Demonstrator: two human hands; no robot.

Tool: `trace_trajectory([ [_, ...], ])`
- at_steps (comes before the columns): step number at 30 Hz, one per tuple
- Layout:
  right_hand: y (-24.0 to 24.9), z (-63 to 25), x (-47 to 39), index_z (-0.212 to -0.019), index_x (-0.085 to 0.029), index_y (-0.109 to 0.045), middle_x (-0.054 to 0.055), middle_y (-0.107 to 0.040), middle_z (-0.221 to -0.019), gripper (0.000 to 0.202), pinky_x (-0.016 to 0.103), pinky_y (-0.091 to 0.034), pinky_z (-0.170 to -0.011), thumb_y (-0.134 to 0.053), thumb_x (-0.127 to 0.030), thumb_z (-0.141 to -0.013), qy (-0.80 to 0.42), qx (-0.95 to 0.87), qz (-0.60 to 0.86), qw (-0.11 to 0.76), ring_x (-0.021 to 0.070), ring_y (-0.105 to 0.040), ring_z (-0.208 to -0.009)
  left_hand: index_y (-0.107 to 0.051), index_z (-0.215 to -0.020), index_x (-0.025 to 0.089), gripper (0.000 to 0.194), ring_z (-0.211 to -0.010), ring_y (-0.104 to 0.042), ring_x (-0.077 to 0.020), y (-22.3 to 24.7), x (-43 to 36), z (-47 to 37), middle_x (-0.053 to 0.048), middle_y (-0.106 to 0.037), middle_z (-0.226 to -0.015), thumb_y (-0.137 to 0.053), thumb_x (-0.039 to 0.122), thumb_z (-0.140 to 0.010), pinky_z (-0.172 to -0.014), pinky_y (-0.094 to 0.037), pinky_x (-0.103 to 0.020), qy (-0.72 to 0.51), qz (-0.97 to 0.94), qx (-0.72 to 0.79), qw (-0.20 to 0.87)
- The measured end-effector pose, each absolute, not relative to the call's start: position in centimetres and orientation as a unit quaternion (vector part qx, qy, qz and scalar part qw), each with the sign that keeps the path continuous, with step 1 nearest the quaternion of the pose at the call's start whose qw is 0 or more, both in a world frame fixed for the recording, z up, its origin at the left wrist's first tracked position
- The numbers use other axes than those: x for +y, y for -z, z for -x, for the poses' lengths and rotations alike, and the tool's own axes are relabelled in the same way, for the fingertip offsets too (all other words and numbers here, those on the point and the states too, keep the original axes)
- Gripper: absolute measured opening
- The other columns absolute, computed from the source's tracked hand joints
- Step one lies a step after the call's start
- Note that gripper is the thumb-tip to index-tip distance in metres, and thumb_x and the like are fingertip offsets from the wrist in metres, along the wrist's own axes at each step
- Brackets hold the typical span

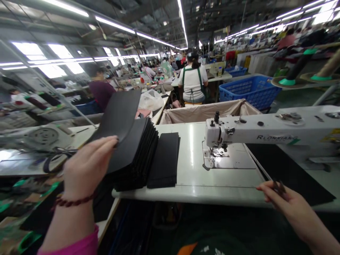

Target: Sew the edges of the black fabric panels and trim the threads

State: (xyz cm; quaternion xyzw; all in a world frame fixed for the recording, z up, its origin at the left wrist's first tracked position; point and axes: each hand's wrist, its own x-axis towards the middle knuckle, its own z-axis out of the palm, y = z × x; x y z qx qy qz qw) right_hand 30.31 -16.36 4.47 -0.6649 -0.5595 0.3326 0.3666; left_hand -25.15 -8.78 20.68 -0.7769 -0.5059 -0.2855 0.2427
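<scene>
My left hand [89, 164] pinches the near edge of a black sheet [119, 111], which is raised and tilted over a tall stack of black pieces [132, 152]. Beside that stack, a smaller pile of narrow black pieces [164, 159] lies on the white table [191, 193]. My right hand [281, 198], at the table's front edge on the right, is closed around a small dark tool, perhaps snips. It is near a large black piece [284, 170] lying partly under the arm of the white sewing machine [247, 127]. Nothing lies under the machine's needle area.
Behind the table stands a beige fabric-lined bin [202, 112], with a blue basket [248, 90] beyond it. A person in a white shirt [192, 79] sits ahead, facing away. Thread cones [296, 71] stand at the upper right. Another machine [44, 136] is at the left.
</scene>
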Motion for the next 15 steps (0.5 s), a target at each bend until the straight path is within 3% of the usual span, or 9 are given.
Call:
trace_trajectory([
  [3,-3.9,-28.2,-15.0,-0.095,-0.021,-0.071,0.003,-0.067,-0.073,0.037,0.026,-0.053,-0.061,-0.06,-0.054,-0.083,-0.367,-0.571,0.645,0.35,0.021,-0.065,-0.072,-0.061,-0.121,0.021,0.03,-0.101,-0.065,-0.021,-17.2,-7.6,25.2,-0.005,-0.066,-0.118,-0.042,0.028,-0.098,-0.089,-0.051,-0.033,0.184,0.793,-0.524,0.249],
  [5,-3.8,-26.9,-14.2,-0.092,-0.02,-0.071,0.002,-0.065,-0.071,0.036,0.025,-0.051,-0.058,-0.062,-0.053,-0.081,-0.399,-0.567,0.63,0.35,0.0193,-0.063,-0.068,-0.059,-0.122,0.021,0.031,-0.102,-0.065,-0.0221,-15.4,-7.8,25.2,-0.007,-0.066,-0.117,-0.043,0.028,-0.097,-0.091,-0.05,-0.034,0.195,0.786,-0.547,0.211],
  [10,-3.9,-24.9,-11.9,-0.096,-0.015,-0.067,-0.002,-0.054,-0.068,0.041,0.02,-0.025,-0.036,-0.063,-0.053,-0.081,-0.554,-0.433,0.577,0.415,0.0054,-0.033,-0.042,-0.06,-0.119,0.021,0.029,-0.107,-0.062,-0.0234,-14.0,-8.6,25.2,-0.007,-0.065,-0.119,-0.051,0.027,-0.093,-0.098,-0.045,-0.035,0.236,0.773,-0.553,0.204],
  [15,-4.5,-23.8,-8.4,-0.094,-0.014,-0.067,0.004,-0.062,-0.08,0.036,0.019,-0.016,-0.033,-0.064,-0.047,-0.082,-0.598,-0.355,0.517,0.499,0.0018,-0.02,-0.04,-0.064,-0.116,0.022,0.027,-0.1,-0.066,-0.0202,-12.9,-7.2,26.2,-0.003,-0.069,-0.115,-0.055,0.02,-0.09,-0.091,-0.049,-0.031,0.252,0.761,-0.524,0.288],
])
